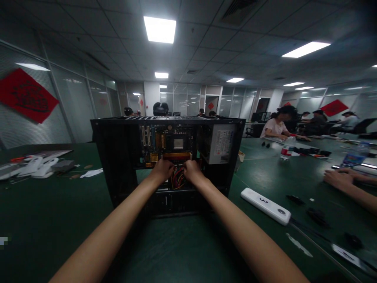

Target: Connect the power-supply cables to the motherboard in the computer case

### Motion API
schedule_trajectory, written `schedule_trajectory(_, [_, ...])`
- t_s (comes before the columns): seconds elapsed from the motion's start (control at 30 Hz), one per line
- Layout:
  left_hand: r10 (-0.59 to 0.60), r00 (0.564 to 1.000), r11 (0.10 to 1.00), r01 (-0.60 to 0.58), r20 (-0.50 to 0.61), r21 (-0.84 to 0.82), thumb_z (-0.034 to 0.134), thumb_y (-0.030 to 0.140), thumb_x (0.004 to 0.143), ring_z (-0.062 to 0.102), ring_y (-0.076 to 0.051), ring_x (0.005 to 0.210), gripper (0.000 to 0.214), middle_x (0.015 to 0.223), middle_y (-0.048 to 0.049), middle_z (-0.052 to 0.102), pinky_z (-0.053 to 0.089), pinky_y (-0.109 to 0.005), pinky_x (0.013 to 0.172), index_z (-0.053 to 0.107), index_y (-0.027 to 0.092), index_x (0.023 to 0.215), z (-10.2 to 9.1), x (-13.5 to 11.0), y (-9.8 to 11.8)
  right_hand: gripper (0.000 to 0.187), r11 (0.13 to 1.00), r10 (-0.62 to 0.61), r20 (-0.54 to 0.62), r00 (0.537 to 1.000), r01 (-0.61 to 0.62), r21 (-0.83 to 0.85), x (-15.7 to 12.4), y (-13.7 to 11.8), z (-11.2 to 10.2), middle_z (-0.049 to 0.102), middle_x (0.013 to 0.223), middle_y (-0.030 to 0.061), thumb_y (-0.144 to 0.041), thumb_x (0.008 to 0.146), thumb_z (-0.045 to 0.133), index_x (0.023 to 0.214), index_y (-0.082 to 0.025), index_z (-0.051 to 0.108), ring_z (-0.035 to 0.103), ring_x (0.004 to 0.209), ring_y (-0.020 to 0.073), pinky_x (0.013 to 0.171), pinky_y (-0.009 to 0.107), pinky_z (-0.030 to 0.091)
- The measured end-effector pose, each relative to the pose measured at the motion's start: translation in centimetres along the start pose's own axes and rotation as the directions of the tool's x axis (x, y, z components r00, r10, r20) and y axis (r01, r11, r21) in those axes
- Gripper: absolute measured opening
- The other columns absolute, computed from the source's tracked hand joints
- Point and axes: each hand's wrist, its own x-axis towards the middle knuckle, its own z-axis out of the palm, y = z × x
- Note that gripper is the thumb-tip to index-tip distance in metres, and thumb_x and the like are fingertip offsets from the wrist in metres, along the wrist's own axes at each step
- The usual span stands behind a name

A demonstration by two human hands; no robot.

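Observation:
An open black computer case stands on the green table with its inside facing me. A motherboard with a pale square processor socket is mounted in it. Orange and dark red memory slots run below the socket. My left hand is closed at the slots' left end, fingers curled. At their right end my right hand is closed too. Whatever the fingertips pinch is hidden. Between the hands hangs a bundle of coloured cables. The power supply sits at the upper right inside the case.
A white power strip with a cord lies right of the case. Farther right are bottles, small black parts and another person's hands. White and grey pieces lie at the left. Another person sits across the table.

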Motion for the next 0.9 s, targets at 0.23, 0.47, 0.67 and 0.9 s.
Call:
schedule_trajectory(0.23, [0.004,1.0,1.0,-0.004,0.005,-0.003,0.05,0.026,0.091,0.069,-0.021,0.096,0.03,0.101,-0.0094,0.076,0.047,-0.026,0.083,0.077,0.018,0.101,-0.2,-0.12,0.14,0.023,1.0,0.009,0.006,1.0,-0.009,0.006,0.29,0.24,0.14,0.072,0.103,0.0189,-0.01,0.087,0.055,0.1,-0.012,0.074,0.069,0.096,0.0245,0.075,0.025,0.046])
schedule_trajectory(0.47, [0.002,1.0,1.0,-0.002,0.007,0.008,0.051,0.026,0.091,0.069,-0.023,0.099,0.03,0.102,-0.0099,0.075,0.048,-0.027,0.085,0.077,0.018,0.104,-0.04,0.16,0.04,0.022,1.0,0.014,0.021,1.0,-0.014,0.011,0.44,0.18,0.18,0.072,0.102,0.0205,-0.007,0.085,0.058,0.098,-0.011,0.075,0.069,0.099,0.0275,0.079,0.028,0.047])
schedule_trajectory(0.67, [-0.007,1.0,1.0,0.007,0.003,0.011,0.051,0.027,0.092,0.068,-0.022,0.101,0.03,0.104,-0.0087,0.075,0.047,-0.026,0.087,0.076,0.019,0.107,-0.04,0.09,0.03,0.022,1.0,0.026,0.029,0.999,-0.027,0.017,0.15,-0.15,-0.26,0.071,0.103,0.0206,-0.007,0.085,0.059,0.099,-0.012,0.074,0.069,0.099,0.0282,0.08,0.029,0.048])
schedule_trajectory(0.9, [0.006,1.0,1.0,-0.006,0.006,0.007,0.05,0.025,0.091,0.069,-0.023,0.097,0.031,0.102,-0.0108,0.075,0.049,-0.028,0.085,0.076,0.017,0.104,-0.25,-0.16,0.14,0.025,0.999,0.033,0.015,0.999,-0.033,0.026,-0.07,-0.36,-0.11,0.071,0.101,0.022,-0.005,0.083,0.058,0.1,-0.01,0.074,0.069,0.098,0.03,0.077,0.03,0.049])
